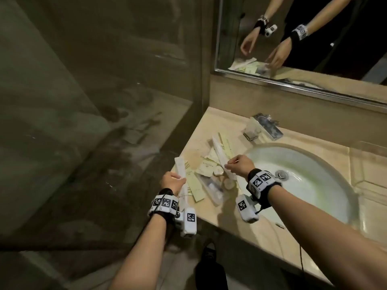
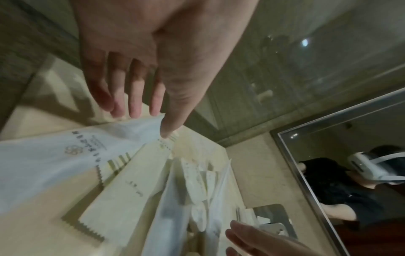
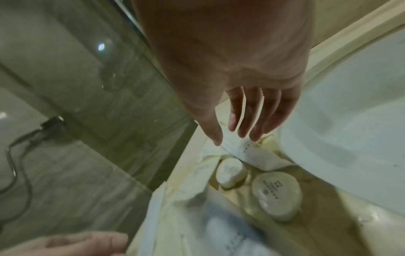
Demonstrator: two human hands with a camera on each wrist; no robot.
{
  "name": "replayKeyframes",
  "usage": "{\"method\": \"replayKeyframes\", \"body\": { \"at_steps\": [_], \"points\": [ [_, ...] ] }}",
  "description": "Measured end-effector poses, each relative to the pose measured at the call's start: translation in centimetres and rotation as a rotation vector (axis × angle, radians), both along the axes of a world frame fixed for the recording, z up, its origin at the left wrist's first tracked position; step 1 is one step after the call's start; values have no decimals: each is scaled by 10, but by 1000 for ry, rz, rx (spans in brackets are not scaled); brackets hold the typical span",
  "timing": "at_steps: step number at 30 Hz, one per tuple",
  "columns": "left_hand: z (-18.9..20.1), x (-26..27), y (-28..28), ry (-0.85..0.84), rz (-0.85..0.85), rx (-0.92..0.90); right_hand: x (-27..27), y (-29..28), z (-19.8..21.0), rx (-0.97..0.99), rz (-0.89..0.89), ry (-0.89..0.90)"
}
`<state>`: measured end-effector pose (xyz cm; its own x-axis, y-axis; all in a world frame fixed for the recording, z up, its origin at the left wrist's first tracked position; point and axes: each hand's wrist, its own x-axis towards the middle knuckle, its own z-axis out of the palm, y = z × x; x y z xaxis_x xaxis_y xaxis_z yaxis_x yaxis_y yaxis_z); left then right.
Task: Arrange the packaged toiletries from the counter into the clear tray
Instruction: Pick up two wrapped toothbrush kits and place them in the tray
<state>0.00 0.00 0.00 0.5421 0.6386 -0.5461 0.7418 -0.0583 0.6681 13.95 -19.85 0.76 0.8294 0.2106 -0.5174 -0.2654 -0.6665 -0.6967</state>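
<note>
A pile of packaged toiletries lies on the beige counter left of the sink. My left hand pinches one long white packet between thumb and fingers near the counter's left edge; in the left wrist view the left hand holds that white packet at its corner. My right hand pinches a second long white packet over the pile; the right wrist view shows the right hand on that packet. A clear tray with small items inside lies between the hands, beside two round soaps.
The sink basin lies right of the pile, with the faucet and a glass cup behind it. A glass shower partition borders the counter on the left. A mirror hangs on the back wall.
</note>
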Motion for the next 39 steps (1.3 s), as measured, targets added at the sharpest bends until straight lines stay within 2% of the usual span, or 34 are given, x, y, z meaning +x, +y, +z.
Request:
{"method": "replayKeyframes", "body": {
  "at_steps": [2, 6, 12, 20, 25, 30, 35, 39],
  "points": [
    [-13, 10, 6, 60, 34, -5, 11, 7, -15, -151, 36, -57],
    [-31, 21, 9, 164, -14, 17, 19, 19, -36, -336, 108, -120],
    [-41, 32, 10, 249, -38, 96, 26, 30, -49, -415, 89, -109],
    [-25, 37, 17, 244, -81, 60, 37, 27, -39, -338, 123, -14],
    [-14, 39, 20, 210, -49, 14, 38, 19, -27, -224, 87, -38],
    [5, 51, 23, 102, -15, 8, 39, 11, -16, -183, 102, -28],
    [35, 89, 15, -83, -42, -59, 48, -1, 14, 119, 5, 58],
    [62, 127, -15, -217, -196, -158, 56, -30, 48, 290, 46, 78]
  ]
}}
